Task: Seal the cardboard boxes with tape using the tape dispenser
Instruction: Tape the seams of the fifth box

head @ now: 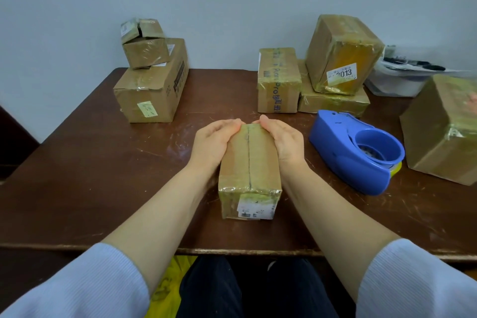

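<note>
Sleeves (77,284); box (249,162) between left hand (214,142) and right hand (281,139), grip at far end.

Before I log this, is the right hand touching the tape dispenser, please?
Apart: the head view shows bare table between the tape dispenser and the right hand, which grips the cardboard box.

Packing room: taped parcels (340,54), worn table (103,162)
</note>
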`<control>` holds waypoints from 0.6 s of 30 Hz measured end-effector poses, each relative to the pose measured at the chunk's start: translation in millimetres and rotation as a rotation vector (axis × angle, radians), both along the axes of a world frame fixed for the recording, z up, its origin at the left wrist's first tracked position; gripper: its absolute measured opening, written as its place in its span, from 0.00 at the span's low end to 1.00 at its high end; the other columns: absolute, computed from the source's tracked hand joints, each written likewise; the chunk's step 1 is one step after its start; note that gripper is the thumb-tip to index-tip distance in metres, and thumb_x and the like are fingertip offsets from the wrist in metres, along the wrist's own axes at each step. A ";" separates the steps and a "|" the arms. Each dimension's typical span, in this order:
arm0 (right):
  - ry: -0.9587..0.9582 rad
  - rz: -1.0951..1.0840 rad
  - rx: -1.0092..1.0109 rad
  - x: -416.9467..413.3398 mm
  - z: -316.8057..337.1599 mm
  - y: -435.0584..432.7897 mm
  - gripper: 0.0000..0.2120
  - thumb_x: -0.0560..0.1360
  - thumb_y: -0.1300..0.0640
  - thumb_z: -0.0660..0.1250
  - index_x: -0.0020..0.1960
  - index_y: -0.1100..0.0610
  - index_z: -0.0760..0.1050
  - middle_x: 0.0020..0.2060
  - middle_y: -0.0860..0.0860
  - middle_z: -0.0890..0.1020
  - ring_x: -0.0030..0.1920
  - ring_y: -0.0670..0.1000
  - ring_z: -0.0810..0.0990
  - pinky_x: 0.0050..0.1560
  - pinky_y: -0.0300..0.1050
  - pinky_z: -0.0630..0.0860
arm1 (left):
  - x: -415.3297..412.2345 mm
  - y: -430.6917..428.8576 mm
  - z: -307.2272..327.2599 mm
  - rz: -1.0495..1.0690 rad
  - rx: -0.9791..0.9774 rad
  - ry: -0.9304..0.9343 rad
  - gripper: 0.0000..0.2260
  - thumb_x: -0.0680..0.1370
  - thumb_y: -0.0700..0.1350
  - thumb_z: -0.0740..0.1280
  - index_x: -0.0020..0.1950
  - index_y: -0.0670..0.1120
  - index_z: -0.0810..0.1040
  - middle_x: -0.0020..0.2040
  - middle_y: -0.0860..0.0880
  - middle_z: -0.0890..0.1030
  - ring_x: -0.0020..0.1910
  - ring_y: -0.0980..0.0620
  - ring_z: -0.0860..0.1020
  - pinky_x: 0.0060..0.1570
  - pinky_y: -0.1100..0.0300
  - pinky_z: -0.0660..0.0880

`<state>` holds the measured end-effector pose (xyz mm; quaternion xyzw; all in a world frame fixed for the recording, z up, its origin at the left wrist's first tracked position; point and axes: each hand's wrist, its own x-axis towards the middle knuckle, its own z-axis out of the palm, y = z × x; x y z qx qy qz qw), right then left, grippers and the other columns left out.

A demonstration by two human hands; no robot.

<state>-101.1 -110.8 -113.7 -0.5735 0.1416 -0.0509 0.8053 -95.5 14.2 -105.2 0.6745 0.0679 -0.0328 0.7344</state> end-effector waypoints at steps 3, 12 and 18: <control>-0.009 -0.030 0.029 -0.8 2.1 2.8 0.10 0.74 0.58 0.69 0.44 0.67 0.81 0.34 0.53 0.82 0.31 0.43 0.79 0.35 0.33 0.77 | 0.2 -1.9 1.8 0.026 -0.003 -0.004 0.04 0.76 0.43 0.69 0.45 0.44 0.84 0.42 0.48 0.84 0.41 0.55 0.81 0.42 0.65 0.78; 0.016 0.065 -0.445 1.2 19.0 -14.0 0.20 0.80 0.45 0.58 0.69 0.52 0.71 0.66 0.46 0.74 0.66 0.46 0.71 0.68 0.43 0.65 | 3.8 9.7 10.4 -0.011 0.314 -0.096 0.16 0.79 0.56 0.63 0.62 0.50 0.79 0.68 0.54 0.72 0.69 0.55 0.67 0.71 0.55 0.62; -0.047 0.154 -0.585 6.6 14.7 -1.7 0.10 0.78 0.52 0.65 0.49 0.54 0.83 0.51 0.52 0.83 0.55 0.52 0.80 0.60 0.53 0.76 | 4.1 -1.5 12.6 -0.043 0.364 -0.183 0.04 0.76 0.45 0.69 0.48 0.48 0.84 0.45 0.52 0.84 0.49 0.53 0.81 0.54 0.55 0.77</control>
